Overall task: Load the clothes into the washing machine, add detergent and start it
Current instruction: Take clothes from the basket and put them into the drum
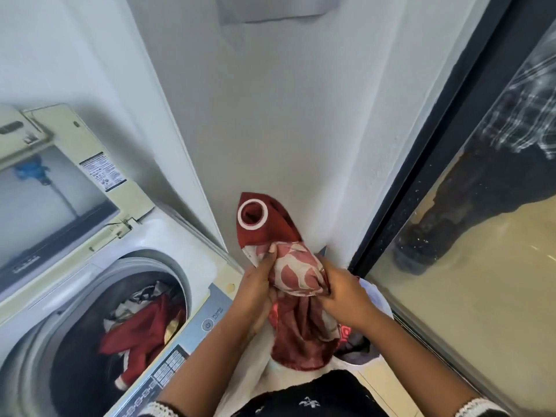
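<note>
A dark red curtain [296, 326] with a cream pattern and a white eyelet ring at its top is bunched up in front of me. My left hand [255, 284] grips its left side and my right hand [343, 293] grips its right side. It hangs over a white laundry basket [380, 299] that holds more dark clothes. The top-loading washing machine [204, 266] stands at the left with its lid [60, 188] raised. Its drum [120, 335] holds red and white clothes.
The machine's control panel [192, 335] runs along its front edge near my left forearm. A white wall corner rises straight ahead. A dark-framed glass door [451, 206] fills the right side. Tiled floor shows below the basket.
</note>
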A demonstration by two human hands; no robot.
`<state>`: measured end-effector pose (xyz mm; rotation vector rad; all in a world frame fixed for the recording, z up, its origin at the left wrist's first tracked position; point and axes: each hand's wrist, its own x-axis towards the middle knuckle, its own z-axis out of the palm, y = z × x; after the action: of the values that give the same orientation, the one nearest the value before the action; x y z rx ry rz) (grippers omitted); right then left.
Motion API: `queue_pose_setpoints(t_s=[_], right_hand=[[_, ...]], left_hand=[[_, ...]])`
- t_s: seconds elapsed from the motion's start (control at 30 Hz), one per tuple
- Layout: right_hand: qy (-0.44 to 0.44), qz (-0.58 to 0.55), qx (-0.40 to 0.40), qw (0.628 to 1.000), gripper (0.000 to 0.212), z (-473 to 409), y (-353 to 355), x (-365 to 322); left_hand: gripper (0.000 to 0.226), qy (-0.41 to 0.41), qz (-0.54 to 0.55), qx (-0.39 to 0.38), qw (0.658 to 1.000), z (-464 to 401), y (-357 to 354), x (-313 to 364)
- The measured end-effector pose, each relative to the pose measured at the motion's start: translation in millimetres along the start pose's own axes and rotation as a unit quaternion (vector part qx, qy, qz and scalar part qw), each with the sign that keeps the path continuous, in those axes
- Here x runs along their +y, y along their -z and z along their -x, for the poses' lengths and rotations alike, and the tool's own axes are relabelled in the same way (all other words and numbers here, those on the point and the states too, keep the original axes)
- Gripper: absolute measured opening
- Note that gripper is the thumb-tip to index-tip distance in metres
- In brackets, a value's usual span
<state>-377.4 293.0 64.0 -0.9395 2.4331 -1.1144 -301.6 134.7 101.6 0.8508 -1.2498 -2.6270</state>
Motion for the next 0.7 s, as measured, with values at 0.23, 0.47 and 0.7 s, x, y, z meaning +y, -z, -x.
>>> queue_pose_setpoints(t_s=[0.23,0.47,0.7], right_hand=[[-0.047,0.409,-0.014,0.911,0.036,-9.8,18.8,-17.3],[0.076,0.254,0.11,0.958,0.059,-4.6,8.4,-108.1],[0.169,-0.067,0.007,0.983,0.088,3.4,21.7,-117.1]], left_hand=[[0.105,-0.11,-0.396,0.156,0.898,18.4,40.9,-27.6],[0.031,-0.085,-0.41,-0.153,0.895,24.6,16.4,-42.1],[0.034,-0.067,-0.047,-0.08,0.993,18.4,15.4,-14.8]])
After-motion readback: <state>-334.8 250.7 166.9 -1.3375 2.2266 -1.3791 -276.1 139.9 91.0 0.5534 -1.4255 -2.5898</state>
